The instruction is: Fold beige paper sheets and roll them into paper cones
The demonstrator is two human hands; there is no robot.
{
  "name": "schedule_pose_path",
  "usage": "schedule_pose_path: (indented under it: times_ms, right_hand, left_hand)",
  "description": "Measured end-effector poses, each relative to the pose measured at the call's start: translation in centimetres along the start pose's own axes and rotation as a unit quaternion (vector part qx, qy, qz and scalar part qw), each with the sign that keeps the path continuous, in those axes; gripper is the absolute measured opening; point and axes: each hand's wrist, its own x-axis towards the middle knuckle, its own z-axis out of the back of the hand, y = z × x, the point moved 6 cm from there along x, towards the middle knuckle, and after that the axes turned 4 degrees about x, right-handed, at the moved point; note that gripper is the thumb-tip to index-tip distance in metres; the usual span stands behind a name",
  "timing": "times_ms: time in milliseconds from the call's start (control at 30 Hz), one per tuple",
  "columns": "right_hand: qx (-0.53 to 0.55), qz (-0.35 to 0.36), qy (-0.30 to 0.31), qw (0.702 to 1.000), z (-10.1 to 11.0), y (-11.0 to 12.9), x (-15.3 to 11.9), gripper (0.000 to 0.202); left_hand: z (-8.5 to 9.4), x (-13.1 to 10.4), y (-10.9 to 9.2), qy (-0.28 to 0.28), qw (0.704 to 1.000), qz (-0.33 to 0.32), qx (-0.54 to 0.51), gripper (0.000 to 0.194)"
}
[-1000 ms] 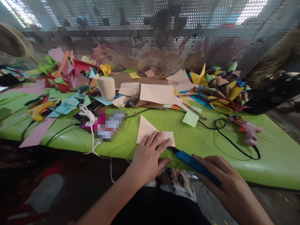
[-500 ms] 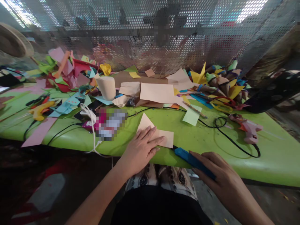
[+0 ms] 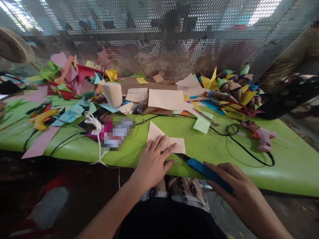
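Observation:
A folded cream paper [image 3: 178,144] lies on the green table near its front edge, one corner pointing up and away. My left hand [image 3: 156,158] rests flat on it with the fingers apart. My right hand [image 3: 233,182] is wrapped round a blue utility knife [image 3: 204,170]. The knife's dark blade lies just below the paper's near edge, its tip close to my left fingers. Whether the blade touches the paper is hard to tell.
A pink glue gun [image 3: 264,136] with a looping black cable is at the right, a yellow glue gun [image 3: 42,120] at the left. A phone [image 3: 119,132], a cream cup [image 3: 113,94] and heaped coloured paper lie farther back. Perforated metal stands behind.
The knife blade has slid in closer to my left hand, along the paper's near edge. The paper has turned slightly and my left hand has shifted a little with it.

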Motion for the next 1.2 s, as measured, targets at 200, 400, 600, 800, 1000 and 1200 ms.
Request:
schedule_pose_path:
  times_ms: [200,400,600,800,1000,1200]
  right_hand:
    - [-0.007,-0.015,-0.013,1.000,0.0,0.0,0.1,0.039]
    - [0.017,-0.016,0.001,1.000,-1.1,0.4,0.6,0.038]
    - [0.034,-0.015,0.012,0.999,-0.9,0.8,0.7,0.036]
    - [0.044,-0.011,0.025,0.999,-1.6,1.3,1.2,0.034]
    - [0.029,-0.007,0.017,0.999,-1.4,0.9,1.2,0.035]
    - [0.037,0.004,0.015,0.999,-1.1,0.8,1.1,0.036]
  left_hand:
    - [-0.2,0.0,-0.2,0.000,1.000,0.003,0.006,0.054]
    - [-0.3,0.1,-0.7,-0.008,1.000,-0.002,0.001,0.056]
    - [-0.7,0.2,-1.1,-0.012,1.000,0.007,-0.007,0.057]
    - [0.4,0.4,-0.7,-0.010,0.999,-0.002,-0.042,0.054]
    - [1.1,1.1,2.4,-0.002,0.997,-0.027,-0.077,0.042]
    - [-0.4,0.6,2.5,0.052,0.997,-0.052,-0.033,0.050]
